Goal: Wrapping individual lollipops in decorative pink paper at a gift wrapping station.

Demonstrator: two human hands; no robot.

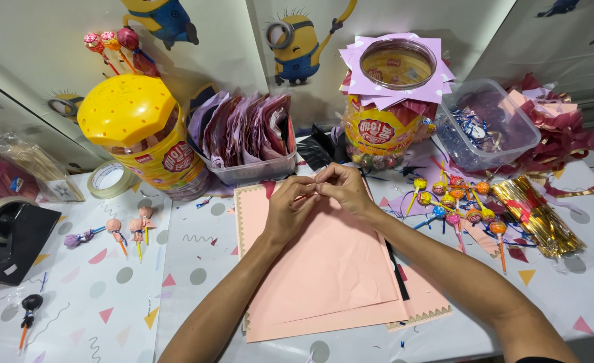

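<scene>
Pink paper sheets (324, 269) lie stacked at the table's (196, 269) near-middle edge as my work surface, and above their far edge my left hand (290, 205) and right hand (341, 188) pinch fingertips together on something too small to identify.

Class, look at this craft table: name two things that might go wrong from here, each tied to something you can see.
1. Both hands, the left hand and right hand, pinch something tiny above the pink paper; it may slip and get lost among the scraps.
2. The loose lollipops lie close to the right forearm; a sweep of the arm might knock them off the table.
</scene>
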